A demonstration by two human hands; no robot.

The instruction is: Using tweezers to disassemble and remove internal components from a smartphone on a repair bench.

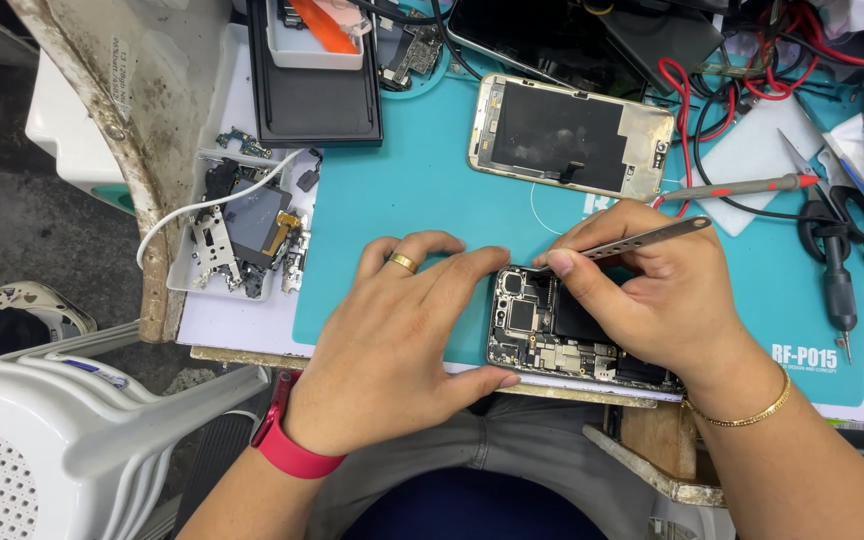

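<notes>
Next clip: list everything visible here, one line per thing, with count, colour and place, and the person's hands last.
opened phone: 1, dark insides, near mat edge, under both hands
tweezers: 1, silver, in right hand
teal mat: 1, covers the bench
detached screen: 1, gold frame, black panel, mat's far side
parts tray: 1, white, left of mat, holds small parts
black tray: 1, far left
probe leads: red and black, far right
scissors: 1, black handles, right
screwdriver: 1, black, right
plastic chair: 1, white, lower left
left hand: ring, red wristband, pressing the phone's left edge
right hand: gold bracelet, gripping tweezers over the phone
</notes>
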